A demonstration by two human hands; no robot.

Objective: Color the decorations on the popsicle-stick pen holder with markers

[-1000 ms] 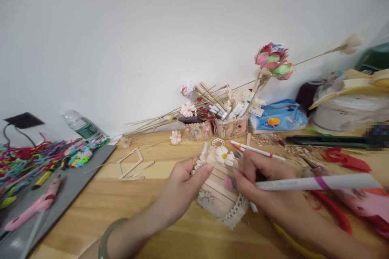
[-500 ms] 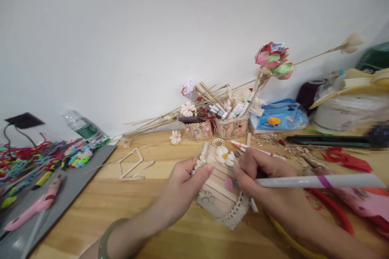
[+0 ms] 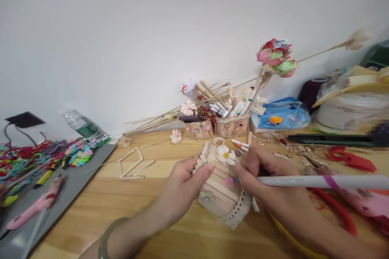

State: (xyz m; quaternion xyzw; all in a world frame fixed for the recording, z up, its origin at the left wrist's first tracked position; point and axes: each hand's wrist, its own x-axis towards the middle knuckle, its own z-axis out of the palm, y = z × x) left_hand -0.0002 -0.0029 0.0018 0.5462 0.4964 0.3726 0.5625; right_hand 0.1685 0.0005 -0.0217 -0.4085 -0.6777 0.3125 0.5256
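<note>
A small wooden craft piece (image 3: pixel 217 174), made of flat sticks laid side by side, sits tilted between two bare hands at the middle front of a wooden table (image 3: pixel 136 226); whether its lower edge touches the tabletop cannot be told; its face carries a white flower (image 3: pixel 225 155) with a yellow centre, a pink heart (image 3: pixel 229 182) and a lace strip (image 3: pixel 237 211) along the near end; the left hand (image 3: pixel 186 180) is clamped on its left edge, thumb on the face; the right hand (image 3: pixel 263 172) is closed around a white marker (image 3: pixel 299 181) with a purple band, fingers beside the heart, the tip hard to make out; beyond, two decorated baskets (image 3: pixel 233 126) stand near the wall, one filled with pens; to their right lies a blue packet (image 3: pixel 281 116); at far left, a pink glue gun (image 3: pixel 38 207) rests on a grey mat (image 3: pixel 65 188).
</note>
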